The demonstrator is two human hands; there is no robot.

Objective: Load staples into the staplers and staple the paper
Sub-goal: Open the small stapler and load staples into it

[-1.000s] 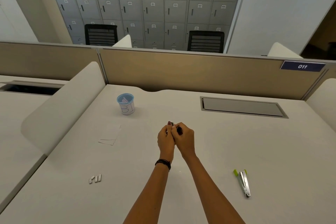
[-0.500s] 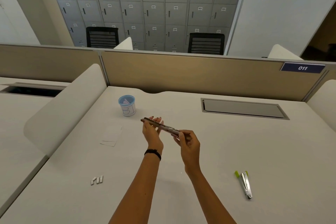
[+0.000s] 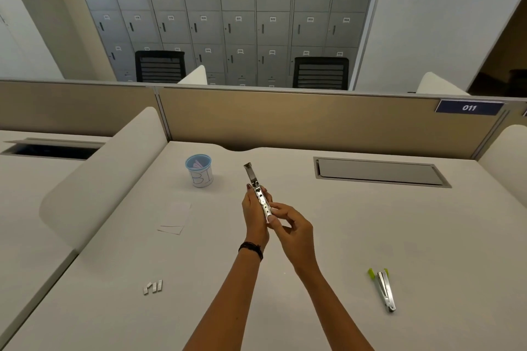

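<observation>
Metal stapler (image 3: 257,191) is held above the desk (image 3: 342,236), with the left hand (image 3: 254,215) wrapped round its middle, the right hand (image 3: 295,232) pinching the near end, and the wrists close together. Half a second back it lay crosswise between the hands; now it points away from the person. It's hinged open flat, bare steel channel showing.

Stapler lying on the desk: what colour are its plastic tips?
Lime green tips on the lying stapler; head view.

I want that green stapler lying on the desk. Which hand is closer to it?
Right. The right hand is up-left of the green stapler, not touching; the left hand is farther left.
</observation>
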